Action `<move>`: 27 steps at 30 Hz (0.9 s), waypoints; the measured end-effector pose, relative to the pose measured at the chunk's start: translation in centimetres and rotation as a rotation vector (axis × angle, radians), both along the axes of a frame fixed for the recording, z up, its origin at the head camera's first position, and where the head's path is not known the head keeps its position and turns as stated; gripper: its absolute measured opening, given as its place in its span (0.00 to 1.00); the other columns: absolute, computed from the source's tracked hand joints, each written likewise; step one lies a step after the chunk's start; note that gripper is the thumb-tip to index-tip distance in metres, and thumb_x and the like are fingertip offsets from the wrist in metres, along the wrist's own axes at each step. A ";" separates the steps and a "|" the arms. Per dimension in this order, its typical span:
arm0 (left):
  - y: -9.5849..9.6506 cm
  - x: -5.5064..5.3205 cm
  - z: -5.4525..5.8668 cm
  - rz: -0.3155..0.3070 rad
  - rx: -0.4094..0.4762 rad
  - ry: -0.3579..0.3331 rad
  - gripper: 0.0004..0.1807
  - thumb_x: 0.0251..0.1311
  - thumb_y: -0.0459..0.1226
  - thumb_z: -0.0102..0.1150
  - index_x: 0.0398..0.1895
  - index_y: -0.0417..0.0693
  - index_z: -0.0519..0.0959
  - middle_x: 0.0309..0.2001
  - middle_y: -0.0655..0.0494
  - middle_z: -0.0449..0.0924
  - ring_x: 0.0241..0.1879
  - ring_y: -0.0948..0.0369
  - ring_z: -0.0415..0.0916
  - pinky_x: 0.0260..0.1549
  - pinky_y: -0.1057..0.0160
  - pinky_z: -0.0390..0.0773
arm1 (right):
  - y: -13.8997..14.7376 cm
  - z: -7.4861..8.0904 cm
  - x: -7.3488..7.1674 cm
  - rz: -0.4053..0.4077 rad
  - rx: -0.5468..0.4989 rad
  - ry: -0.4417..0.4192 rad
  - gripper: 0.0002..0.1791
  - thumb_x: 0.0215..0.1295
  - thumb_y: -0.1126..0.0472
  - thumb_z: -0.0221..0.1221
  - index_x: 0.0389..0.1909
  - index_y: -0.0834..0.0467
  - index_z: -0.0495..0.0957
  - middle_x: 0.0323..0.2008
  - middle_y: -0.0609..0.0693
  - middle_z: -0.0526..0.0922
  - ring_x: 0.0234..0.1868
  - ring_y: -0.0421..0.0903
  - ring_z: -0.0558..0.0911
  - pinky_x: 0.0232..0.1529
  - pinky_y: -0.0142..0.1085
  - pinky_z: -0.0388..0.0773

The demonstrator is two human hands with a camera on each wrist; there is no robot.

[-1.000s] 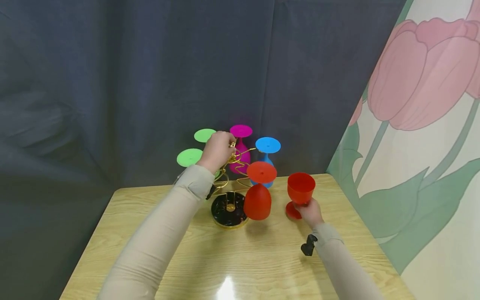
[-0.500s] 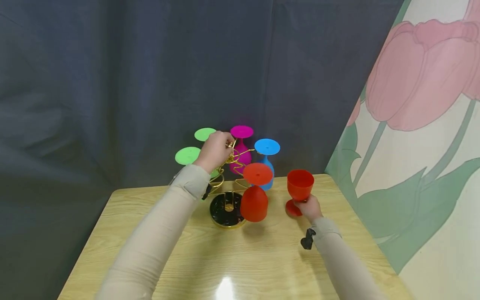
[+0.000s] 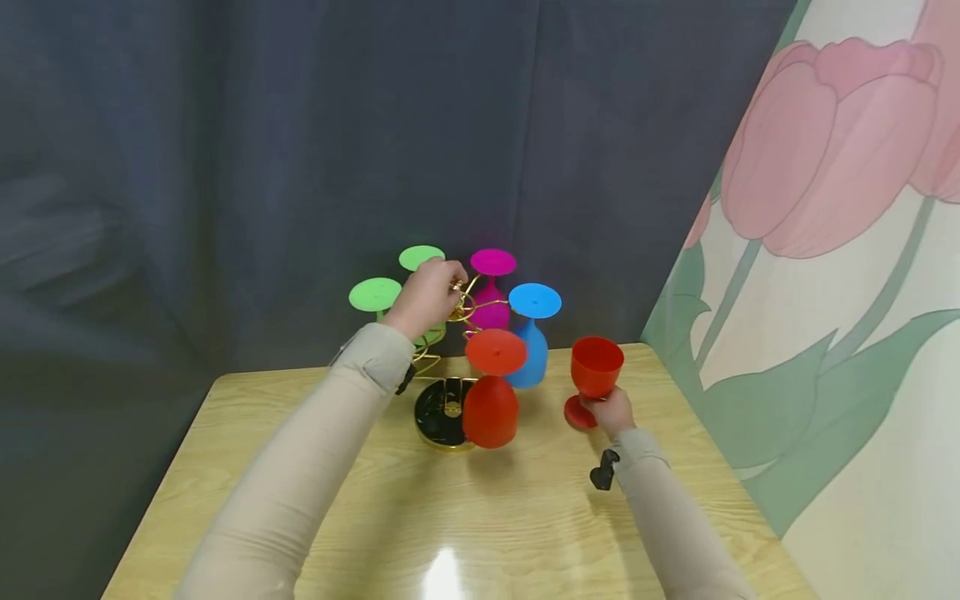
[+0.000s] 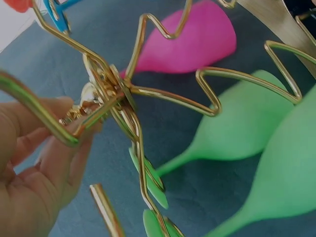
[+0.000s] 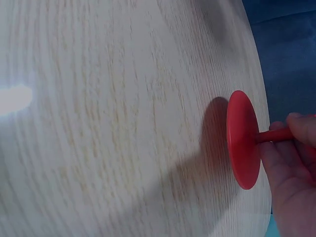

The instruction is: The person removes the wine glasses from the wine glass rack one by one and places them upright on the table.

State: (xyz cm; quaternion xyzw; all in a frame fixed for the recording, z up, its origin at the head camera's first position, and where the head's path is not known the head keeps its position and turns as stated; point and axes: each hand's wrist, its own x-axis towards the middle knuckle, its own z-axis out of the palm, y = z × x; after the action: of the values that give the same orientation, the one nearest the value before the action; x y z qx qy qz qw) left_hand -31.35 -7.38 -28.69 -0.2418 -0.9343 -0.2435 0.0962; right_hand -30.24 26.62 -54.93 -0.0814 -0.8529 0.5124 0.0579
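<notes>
My left hand (image 3: 431,298) holds the gold knob at the top of a wire goblet rack (image 4: 168,98). Upside-down goblets hang from its arms: a red one (image 3: 491,412), a blue one (image 3: 529,352), a magenta one (image 3: 491,307) and two green ones (image 4: 237,123), partly hidden by my left arm in the head view. To the right of the rack my right hand (image 3: 611,411) pinches the stem of an upright red goblet (image 3: 597,367). Its round foot (image 5: 243,140) is close to the tabletop; I cannot tell whether it touches.
The rack's round black base (image 3: 440,414) stands on a light wooden table (image 3: 360,517). A dark curtain (image 3: 337,150) hangs behind the table. On the right is a wall (image 3: 840,350) painted with tulips.
The rack's arms have turned: the hanging red goblet has swung left and the blue one forward, while the green ones have moved back. The right hand keeps hold of its red goblet.
</notes>
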 end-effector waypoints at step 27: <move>-1.2 -0.2 -0.6 -0.157 0.001 -0.017 0.12 0.67 0.25 0.58 0.51 0.36 0.82 0.51 0.44 0.82 0.54 0.49 0.77 0.58 0.56 0.77 | -0.3 -1.8 0.0 -0.056 -0.136 -0.058 0.22 0.63 0.71 0.60 0.57 0.77 0.70 0.56 0.75 0.74 0.56 0.69 0.74 0.67 0.60 0.67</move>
State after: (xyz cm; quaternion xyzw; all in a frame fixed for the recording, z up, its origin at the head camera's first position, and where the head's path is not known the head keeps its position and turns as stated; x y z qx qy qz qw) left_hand -31.59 -8.54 -29.27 -0.3123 -0.9131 -0.2530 0.0688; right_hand -30.20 26.35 -56.77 -0.1236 -0.8149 0.5647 0.0418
